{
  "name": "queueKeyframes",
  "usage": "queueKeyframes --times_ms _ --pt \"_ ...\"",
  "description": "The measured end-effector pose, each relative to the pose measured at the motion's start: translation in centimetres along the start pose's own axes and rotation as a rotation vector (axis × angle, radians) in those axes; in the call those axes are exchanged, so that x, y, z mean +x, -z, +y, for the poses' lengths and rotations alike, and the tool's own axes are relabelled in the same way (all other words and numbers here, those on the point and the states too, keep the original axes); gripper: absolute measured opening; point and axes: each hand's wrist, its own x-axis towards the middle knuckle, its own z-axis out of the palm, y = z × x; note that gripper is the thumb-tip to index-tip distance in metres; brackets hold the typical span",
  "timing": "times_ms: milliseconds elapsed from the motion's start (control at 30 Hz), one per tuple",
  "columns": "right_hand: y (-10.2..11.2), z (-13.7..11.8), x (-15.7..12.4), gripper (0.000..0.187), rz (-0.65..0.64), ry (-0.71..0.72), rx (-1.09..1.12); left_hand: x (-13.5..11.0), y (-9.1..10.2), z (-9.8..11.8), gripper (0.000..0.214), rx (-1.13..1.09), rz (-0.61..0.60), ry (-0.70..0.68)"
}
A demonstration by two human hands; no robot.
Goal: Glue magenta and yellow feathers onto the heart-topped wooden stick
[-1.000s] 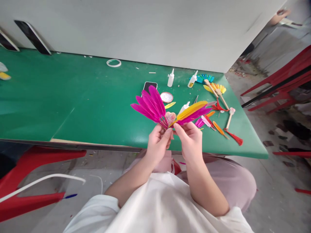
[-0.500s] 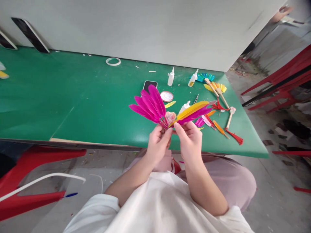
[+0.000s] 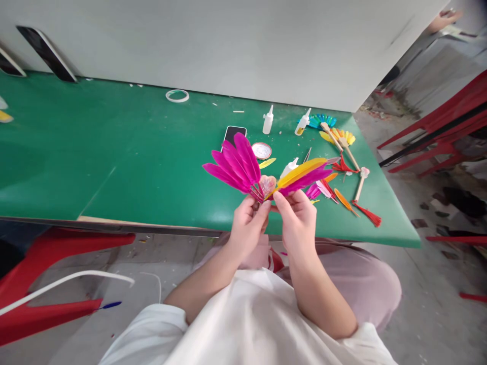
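Observation:
Magenta feathers (image 3: 239, 161) fan out to the left from a feather fan, pinched at its base by my left hand (image 3: 246, 226). Between the two feather groups sits a heart-shaped piece (image 3: 268, 184) with a pale reddish pattern. My right hand (image 3: 299, 222) is closed on the quill end of a yellow feather (image 3: 303, 173), close beside my left fingertips. A magenta feather (image 3: 309, 178) lies just under the yellow one and points the same way. My fingers hide the place where the quills meet. Both hands are held over the table's front edge.
On the green table (image 3: 152, 167) are a phone (image 3: 235, 134), a round lid (image 3: 262, 150), white glue bottles (image 3: 268, 121), tweezers (image 3: 307, 155) and a tape ring (image 3: 177, 96). Finished-looking fans (image 3: 344, 138) with red tassels (image 3: 371, 215) and loose feathers (image 3: 344, 202) lie right. A grey panel (image 3: 209, 45) stands behind.
Almost nothing differs. The magenta feathers and the heart-shaped piece have shifted very slightly to the right; both hands keep their grip.

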Motion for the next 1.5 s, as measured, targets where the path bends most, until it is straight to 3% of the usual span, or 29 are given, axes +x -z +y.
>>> queueKeyframes --times_ms 700,1033,1233,1500 --pt "-0.1 0.0 -0.1 0.016 0.025 0.035 -0.058 0.1 0.1 -0.1 0.030 -0.041 0.005 0.024" --pt "0.0 0.1 0.4 0.019 -0.102 -0.081 -0.021 0.8 0.7 -0.7 0.024 -0.048 -0.003 -0.034" --pt "0.1 0.7 1.3 0.017 -0.043 -0.024 0.036 0.9 0.7 -0.8 0.023 -0.053 -0.001 -0.043" --pt "0.0 0.7 1.4 0.015 -0.048 -0.054 0.019 1.0 0.8 -0.9 0.025 -0.052 -0.003 -0.009"
